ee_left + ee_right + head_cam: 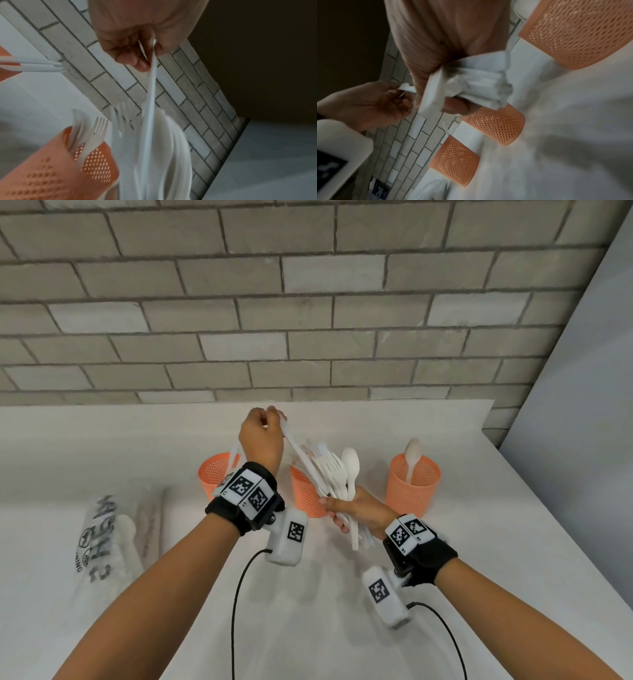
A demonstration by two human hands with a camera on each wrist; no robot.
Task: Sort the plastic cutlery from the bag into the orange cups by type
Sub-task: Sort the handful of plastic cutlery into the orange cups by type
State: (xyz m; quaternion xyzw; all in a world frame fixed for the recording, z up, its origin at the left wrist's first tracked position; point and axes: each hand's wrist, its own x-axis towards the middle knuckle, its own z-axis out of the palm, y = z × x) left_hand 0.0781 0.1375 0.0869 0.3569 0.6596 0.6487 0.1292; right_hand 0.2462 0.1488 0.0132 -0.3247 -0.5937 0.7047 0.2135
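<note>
My right hand (339, 510) grips a bundle of white plastic cutlery (337, 474) by the handles, with fork and spoon heads fanned upward; the bundle (471, 83) also shows from below. My left hand (274, 414) pinches the top end of one long white knife (303, 457), whose lower end is still among the bundle. The pinch (147, 54) is on the knife (151, 88). Three orange mesh cups stand behind. The left cup (215, 470) holds knives (34, 66), the middle cup (51, 169) holds forks (97, 128), and the right cup (412, 487) holds a spoon (412, 455).
The clear printed plastic bag (102, 542) lies flat on the white counter (479, 542) at the left. A grey brick wall (308, 302) rises right behind the cups. The counter's right edge runs diagonally past the right cup. Cables hang from both wrist cameras.
</note>
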